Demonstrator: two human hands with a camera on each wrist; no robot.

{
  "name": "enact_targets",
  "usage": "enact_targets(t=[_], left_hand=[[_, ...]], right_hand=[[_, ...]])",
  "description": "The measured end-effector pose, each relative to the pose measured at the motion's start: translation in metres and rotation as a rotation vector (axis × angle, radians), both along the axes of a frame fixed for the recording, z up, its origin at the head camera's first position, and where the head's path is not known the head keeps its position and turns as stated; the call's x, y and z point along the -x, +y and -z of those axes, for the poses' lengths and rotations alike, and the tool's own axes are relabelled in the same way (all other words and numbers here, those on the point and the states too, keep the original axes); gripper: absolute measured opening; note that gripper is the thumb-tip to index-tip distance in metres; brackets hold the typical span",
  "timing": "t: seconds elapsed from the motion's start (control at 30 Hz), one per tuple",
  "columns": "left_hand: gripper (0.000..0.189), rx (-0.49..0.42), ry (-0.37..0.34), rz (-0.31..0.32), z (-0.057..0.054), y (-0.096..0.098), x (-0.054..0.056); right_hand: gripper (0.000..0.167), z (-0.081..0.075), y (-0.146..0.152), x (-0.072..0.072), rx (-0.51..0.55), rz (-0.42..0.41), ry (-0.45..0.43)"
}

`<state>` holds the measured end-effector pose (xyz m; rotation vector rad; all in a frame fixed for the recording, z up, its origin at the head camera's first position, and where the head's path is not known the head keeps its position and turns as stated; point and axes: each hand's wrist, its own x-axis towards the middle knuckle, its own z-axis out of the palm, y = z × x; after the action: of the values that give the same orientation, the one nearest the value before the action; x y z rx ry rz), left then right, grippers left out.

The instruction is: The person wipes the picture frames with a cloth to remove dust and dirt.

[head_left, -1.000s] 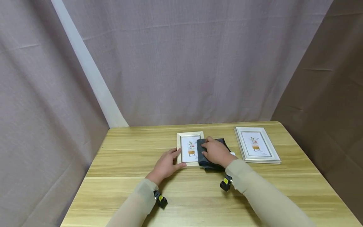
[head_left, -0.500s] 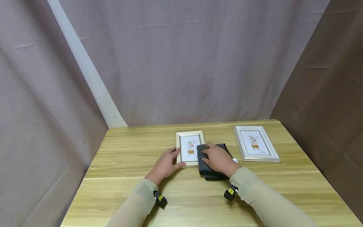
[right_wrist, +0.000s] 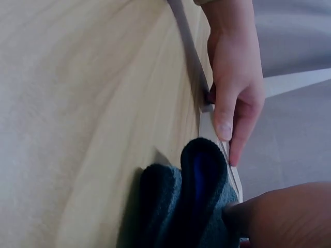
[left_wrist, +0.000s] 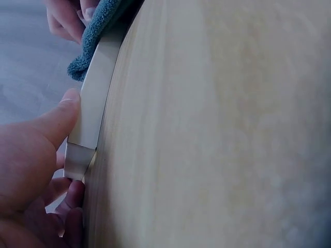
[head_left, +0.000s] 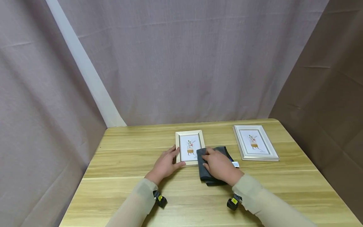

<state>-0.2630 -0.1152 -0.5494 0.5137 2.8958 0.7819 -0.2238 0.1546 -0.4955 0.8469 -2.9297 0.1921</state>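
Observation:
A small cream picture frame (head_left: 189, 145) with a flower-pot print lies face up on the table. My left hand (head_left: 164, 164) holds its near left corner, with the thumb along the near edge and the fingers at the side. A folded dark grey cloth (head_left: 204, 168) with a white tag covers the frame's lower right corner. From above, my right hand (head_left: 222, 166) grips the cloth, thumb and fingertips on its top. The folds of the cloth (right_wrist: 207, 181) show thick in the right wrist view; my right fingers are partly hidden there.
White picture frames (head_left: 270, 149), seemingly stacked, lie to the right with a similar print on top. The wooden table (head_left: 127, 138) ends at the back against a grey-mauve curtain (head_left: 181, 63). A brown curtain (head_left: 326, 104) hangs on the right.
My right hand has drawn the cloth toward me and slightly right along the frame's right side, uncovering more of the print. The left hand keeps its place at the frame's corner.

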Motion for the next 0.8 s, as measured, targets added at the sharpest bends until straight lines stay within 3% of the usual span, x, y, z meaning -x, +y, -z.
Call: enact_targets(t=[0.43,0.8], left_hand=[[0.084,-0.05,0.023,0.01,0.0,-0.003,-0.002],[0.085,-0.059,0.021,0.02,0.002,-0.004,0.0]], right_hand=[[0.037,0.007,-0.009,-0.005,-0.026,0.072,0.022],[0.037,0.0,-0.016,0.007,-0.081,0.097,-0.021]])
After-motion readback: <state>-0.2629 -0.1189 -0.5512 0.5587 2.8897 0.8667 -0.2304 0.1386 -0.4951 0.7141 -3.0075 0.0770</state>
